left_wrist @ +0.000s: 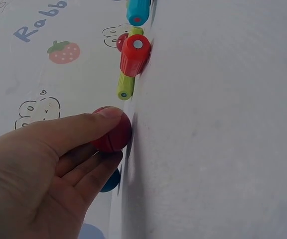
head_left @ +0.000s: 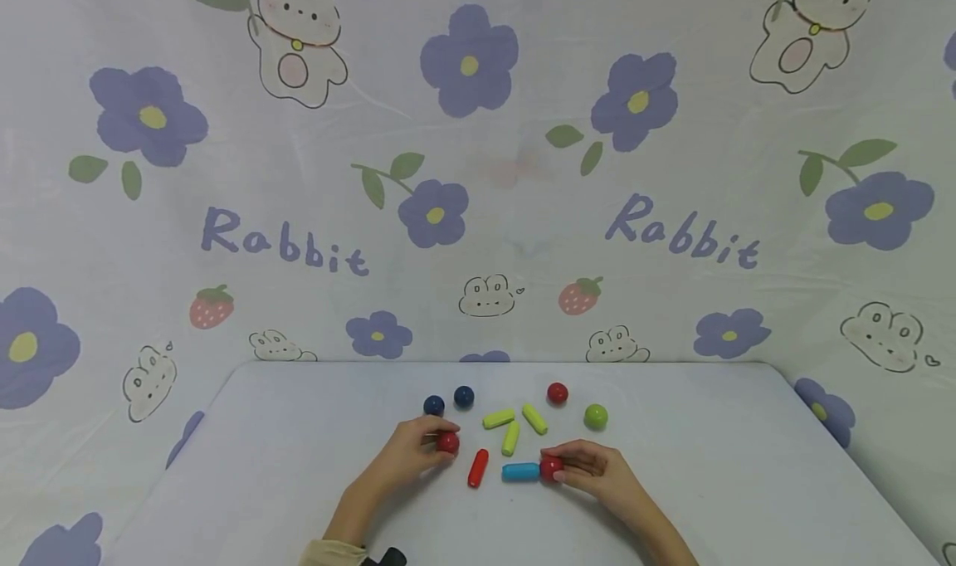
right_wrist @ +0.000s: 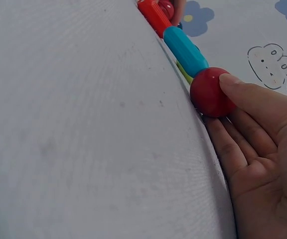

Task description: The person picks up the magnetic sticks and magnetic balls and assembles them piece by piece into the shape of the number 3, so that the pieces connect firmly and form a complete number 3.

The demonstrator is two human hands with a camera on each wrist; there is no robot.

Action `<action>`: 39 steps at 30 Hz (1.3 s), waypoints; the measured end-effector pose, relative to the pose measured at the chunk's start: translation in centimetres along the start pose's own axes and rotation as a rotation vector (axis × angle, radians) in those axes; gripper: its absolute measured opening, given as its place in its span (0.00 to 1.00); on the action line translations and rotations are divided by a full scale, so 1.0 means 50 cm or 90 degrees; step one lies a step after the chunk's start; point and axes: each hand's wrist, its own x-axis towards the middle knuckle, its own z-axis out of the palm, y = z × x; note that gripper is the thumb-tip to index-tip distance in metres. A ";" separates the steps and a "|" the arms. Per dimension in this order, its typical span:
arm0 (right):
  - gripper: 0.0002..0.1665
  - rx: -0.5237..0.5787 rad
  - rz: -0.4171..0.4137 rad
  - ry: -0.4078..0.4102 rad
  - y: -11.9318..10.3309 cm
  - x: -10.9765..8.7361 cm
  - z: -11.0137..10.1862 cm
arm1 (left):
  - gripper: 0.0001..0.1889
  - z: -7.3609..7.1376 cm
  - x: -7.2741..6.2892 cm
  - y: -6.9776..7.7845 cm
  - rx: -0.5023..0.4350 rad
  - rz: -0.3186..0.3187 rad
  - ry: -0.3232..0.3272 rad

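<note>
My left hand (head_left: 409, 451) pinches a red ball (head_left: 448, 442) between thumb and fingers, low over the white table. In the left wrist view the thumb lies over that ball (left_wrist: 114, 134). On the right, my right hand (head_left: 597, 470) grips another red ball (head_left: 551, 468) by thumb and fingertips. This ball meets the right end of a blue rod (head_left: 520, 472) lying flat; the right wrist view shows the blue rod (right_wrist: 185, 49) in line with the ball (right_wrist: 211, 94). Between the hands a red rod (head_left: 478, 468) lies slanted on the table.
Behind the hands lie several yellow-green rods (head_left: 511, 438). Two dark blue balls (head_left: 464, 397) sit at the back left, one close to the left hand. A third red ball (head_left: 557, 393) and a green ball (head_left: 595, 417) stand at the back right. A printed cloth (head_left: 523, 300) hangs behind the table.
</note>
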 end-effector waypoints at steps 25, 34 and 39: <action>0.22 0.002 0.033 0.002 -0.054 -0.014 0.011 | 0.21 0.030 0.011 0.061 -0.136 -0.022 -0.018; 0.21 0.002 0.029 0.000 -0.055 -0.015 0.012 | 0.20 0.056 0.014 0.079 -0.168 -0.030 -0.058; 0.21 0.003 0.025 -0.002 -0.057 -0.016 0.011 | 0.21 0.065 0.015 0.082 -0.166 -0.044 -0.080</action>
